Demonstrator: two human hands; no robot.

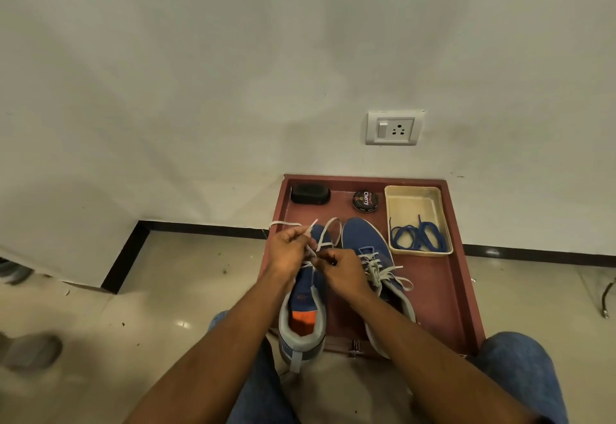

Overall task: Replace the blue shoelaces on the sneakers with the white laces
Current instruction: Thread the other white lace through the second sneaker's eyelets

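Right now both your hands sit over the left blue fabric sneaker with the grey heel and orange insole (pixel 301 310), which stands on the long reddish-brown tray (pixel 443 290) with its heel hanging over the near edge. Your left hand (pixel 288 252) has its fingers closed around one end of the flat white shoelace (pixel 328 232), pinching it near the tip, which points up and away from you. Your right hand (pixel 340 270) is curled shut on another part of that same lace, just beside the left hand and low over the eyelets. Between and beyond the two hands the lace rises in a loose loop over the toe, and one strand trails off to the left past the tray rim.

Just to the right stands the second blue sneaker (pixel 370 257), with a white lace already crossed through it, its ends lying loose. The removed blue laces (pixel 418 237) lie tangled in the shallow cream plastic tray (pixel 413 197) at the far right corner. A round black polish tin (pixel 365 201) and a black rounded block (pixel 310 194) sit along the far edge.
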